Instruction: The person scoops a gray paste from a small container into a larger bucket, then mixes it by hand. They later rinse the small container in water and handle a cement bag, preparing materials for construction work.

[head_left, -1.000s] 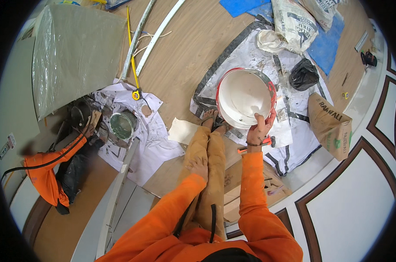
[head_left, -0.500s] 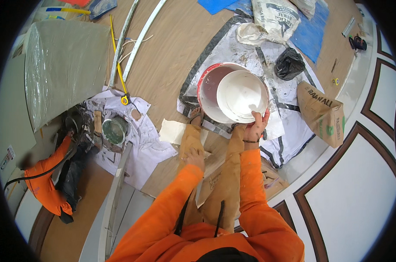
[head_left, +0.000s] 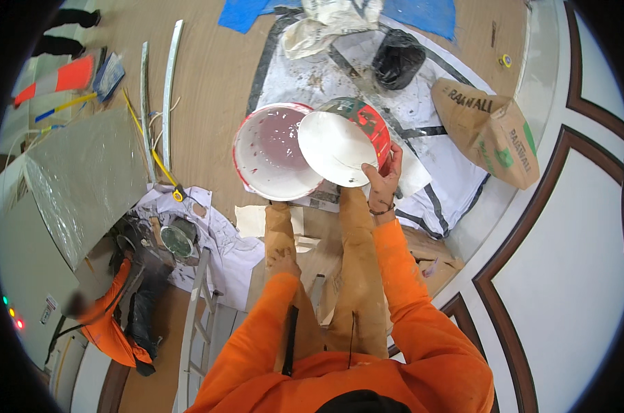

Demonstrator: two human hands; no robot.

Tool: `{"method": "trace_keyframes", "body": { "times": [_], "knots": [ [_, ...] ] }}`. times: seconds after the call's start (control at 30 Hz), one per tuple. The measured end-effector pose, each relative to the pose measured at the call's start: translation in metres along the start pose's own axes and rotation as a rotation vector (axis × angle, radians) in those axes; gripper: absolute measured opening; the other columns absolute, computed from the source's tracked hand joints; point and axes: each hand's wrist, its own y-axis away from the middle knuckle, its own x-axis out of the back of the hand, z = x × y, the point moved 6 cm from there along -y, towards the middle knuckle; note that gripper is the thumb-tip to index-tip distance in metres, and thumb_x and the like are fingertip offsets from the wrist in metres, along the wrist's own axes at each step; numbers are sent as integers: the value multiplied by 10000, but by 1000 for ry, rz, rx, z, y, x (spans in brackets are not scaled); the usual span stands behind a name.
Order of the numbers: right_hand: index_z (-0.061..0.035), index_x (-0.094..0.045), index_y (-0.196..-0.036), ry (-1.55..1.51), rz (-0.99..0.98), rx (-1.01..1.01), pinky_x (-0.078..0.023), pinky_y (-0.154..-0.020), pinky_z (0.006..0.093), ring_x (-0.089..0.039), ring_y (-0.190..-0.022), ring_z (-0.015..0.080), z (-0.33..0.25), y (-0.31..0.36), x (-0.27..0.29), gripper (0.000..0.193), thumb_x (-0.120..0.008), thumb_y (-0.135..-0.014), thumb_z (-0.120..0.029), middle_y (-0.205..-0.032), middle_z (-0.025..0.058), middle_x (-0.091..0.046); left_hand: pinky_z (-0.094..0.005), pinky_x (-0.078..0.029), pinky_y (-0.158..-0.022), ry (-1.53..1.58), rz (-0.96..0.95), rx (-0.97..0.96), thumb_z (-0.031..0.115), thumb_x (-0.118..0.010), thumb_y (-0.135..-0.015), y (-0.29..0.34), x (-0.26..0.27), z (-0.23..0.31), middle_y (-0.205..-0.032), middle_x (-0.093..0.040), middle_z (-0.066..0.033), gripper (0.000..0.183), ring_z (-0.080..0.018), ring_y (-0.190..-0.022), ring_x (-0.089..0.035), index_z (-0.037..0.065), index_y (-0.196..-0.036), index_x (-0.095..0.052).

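My right hand [head_left: 384, 177] grips the rim of a small bucket [head_left: 375, 120], thumb over the edge. The bucket is white inside, with a red and dark patterned outside. It is tilted, its mouth toward me and overlapping the right rim of a larger white bucket [head_left: 258, 184] with a red outer edge. Inside the larger bucket is a shiny, pinkish-grey surface; whether it is liquid I cannot tell. My left hand [head_left: 282, 263] lies on my left leg with its fingers spread, holding nothing.
A stained white sheet [head_left: 295, 72] with dark tape lies under the buckets. Beyond are a black plastic bag [head_left: 399, 60] and a brown paper sack [head_left: 474, 124]. To the left are metal strips [head_left: 169, 89], a tape measure [head_left: 178, 193], a ladder [head_left: 194, 323] and a crouching co-worker [head_left: 112, 330].
The small bucket has tipped, so its patterned outer side now shows, and more of the larger bucket's inside is uncovered. My left hand stays on my leg. The view has shifted.
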Motion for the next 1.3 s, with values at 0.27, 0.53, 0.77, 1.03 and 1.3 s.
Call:
{"method": "trace_keyframes", "body": {
  "times": [0.27, 0.53, 0.77, 1.03, 1.3],
  "knots": [
    [-39, -355, -1324, -7, 9, 45, -447, -995, 332, -555, -1134, 186, -48, -44, 82, 704, -718, -722, -11, -1221, 106, -553, -562, -339, -1082, -209, 88, -211, 309, -566, -901, 7, 12, 57, -1481, -362, -253, 609, -461, -1339, -370, 91, -1449, -413],
    [-22, -371, -1322, -214, 235, -102, -447, -983, 321, -573, -1106, 187, -34, -70, 177, 666, -655, -720, 14, -1211, 122, -593, -414, -532, -835, 453, 138, -644, 244, -651, -877, -24, 46, 192, -1132, -655, -203, 458, -346, -967, -659, 47, -1280, -558],
    [-29, -392, -1322, -382, 403, -85, -463, -965, 311, -595, -1065, 190, -30, -73, 228, 632, -616, -735, 36, -1199, 125, -609, -343, -538, -782, 641, 60, -678, 226, -627, -921, -13, 95, 283, -1076, -693, -129, 414, -220, -914, -682, 39, -1285, -566],
    [-32, -449, -1267, -451, 577, -105, -457, -979, 347, -565, -1099, 219, -33, -71, 279, 584, -615, -708, -19, -1182, 113, -584, -374, -532, -810, 562, 2, -646, 295, -651, -878, -29, 33, 267, -1036, -684, -146, 471, -276, -899, -676, 25, -1257, -577],
    [-43, -488, -1287, -505, 661, -160, -459, -1001, 370, -543, -1150, 234, -18, -58, 307, 568, -597, -730, -48, -1238, 103, -554, -481, -330, -1119, -12, -267, -611, 463, -678, -804, 77, -16, 278, -1513, -300, -292, 742, -468, -1398, -281, 95, -1410, -457]
  ]
}}
